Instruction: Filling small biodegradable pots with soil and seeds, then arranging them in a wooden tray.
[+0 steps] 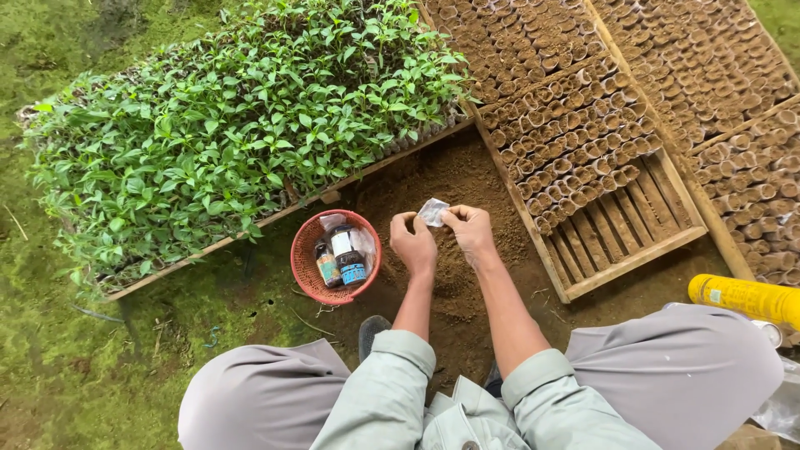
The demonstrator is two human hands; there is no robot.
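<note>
My left hand (413,243) and my right hand (470,232) are raised side by side over a patch of loose brown soil (454,187). Between their fingertips they pinch a small clear plastic bag (432,212), held flat and open-side up. Both forearms wear pale green sleeves, and my grey-trousered knees spread on either side. Just left of my left hand stands a small red plastic basket (307,268) with a few little bottles and a bit of clear plastic in it.
A wooden tray of leafy green seedlings (242,125) fills the upper left. Wooden slatted trays (621,221) packed with several soil-filled small bags lie upper right. A yellow cylinder (746,297) lies by my right knee. Mossy ground (75,350) spreads to the left.
</note>
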